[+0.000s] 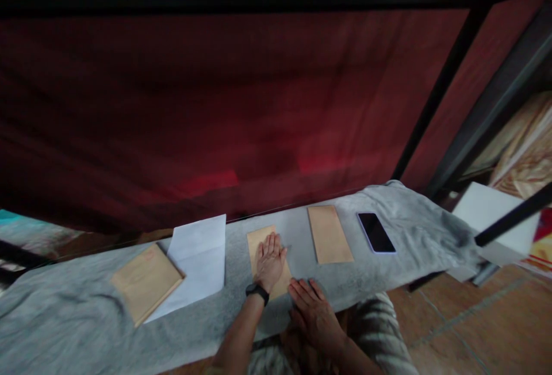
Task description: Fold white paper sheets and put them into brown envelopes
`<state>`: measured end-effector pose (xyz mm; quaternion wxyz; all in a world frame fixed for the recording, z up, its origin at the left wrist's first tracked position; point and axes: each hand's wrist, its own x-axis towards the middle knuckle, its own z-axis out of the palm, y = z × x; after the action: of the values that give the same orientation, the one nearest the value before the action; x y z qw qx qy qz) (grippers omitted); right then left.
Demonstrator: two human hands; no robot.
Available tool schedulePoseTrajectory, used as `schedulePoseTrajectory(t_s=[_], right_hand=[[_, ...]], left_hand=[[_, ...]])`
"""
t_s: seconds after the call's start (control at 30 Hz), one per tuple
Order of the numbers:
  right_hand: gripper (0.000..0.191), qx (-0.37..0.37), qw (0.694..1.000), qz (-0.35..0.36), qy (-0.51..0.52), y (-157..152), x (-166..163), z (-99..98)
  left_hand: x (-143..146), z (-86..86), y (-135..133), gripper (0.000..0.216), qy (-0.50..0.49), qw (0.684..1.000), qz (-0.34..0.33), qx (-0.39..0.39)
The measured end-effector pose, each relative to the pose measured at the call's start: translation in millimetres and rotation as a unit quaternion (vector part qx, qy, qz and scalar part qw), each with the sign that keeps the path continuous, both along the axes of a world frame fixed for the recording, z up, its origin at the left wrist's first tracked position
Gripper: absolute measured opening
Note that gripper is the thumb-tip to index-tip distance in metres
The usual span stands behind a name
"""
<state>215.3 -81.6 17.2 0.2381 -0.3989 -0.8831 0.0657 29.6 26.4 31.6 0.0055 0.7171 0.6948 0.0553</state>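
My left hand (269,260), with a black watch on the wrist, lies flat and open on a brown envelope (257,238) in the middle of the grey-covered table (64,312). My right hand (313,309) rests flat with fingers stretched out on the grey cloth, just at the envelope's near right corner. A second brown envelope (330,234) lies to the right, apart from both hands. A white sheet of paper (198,260) lies to the left, and a stack of brown envelopes (145,282) overlaps its left edge.
A dark phone (376,232) lies face up right of the second envelope. A dark red curtain (215,104) hangs behind the table. A white box (495,219) and black frame bars stand at the right over a tiled floor (474,323).
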Motion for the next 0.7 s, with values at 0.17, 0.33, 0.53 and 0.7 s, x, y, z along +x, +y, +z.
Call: schedulePoseTrajectory(t_s=[0.17, 0.33, 0.53, 0.7], right_hand=[[0.047, 0.001, 1.0, -0.003, -0.007, -1, 1, 5.3], [0.047, -0.017, 1.0, 0.0, -0.011, 0, 0, 8.3], [0.05, -0.069, 0.998, -0.001, 0.006, 0, 0, 13.8], [0.045, -0.08, 0.996, -0.037, 0.024, 3, -7, 9.5]], left_hand=[[-9, 4.7, 16, 0.059, 0.02, 1.0, 0.014, 0.019], [-5, -3.8, -21, 0.059, 0.046, 0.997, 0.02, 0.058], [-7, -19.6, -99, 0.055, 0.01, 0.993, -0.046, 0.11], [-19, -28.1, -131, 0.057, -0.095, 0.982, 0.042, 0.155]])
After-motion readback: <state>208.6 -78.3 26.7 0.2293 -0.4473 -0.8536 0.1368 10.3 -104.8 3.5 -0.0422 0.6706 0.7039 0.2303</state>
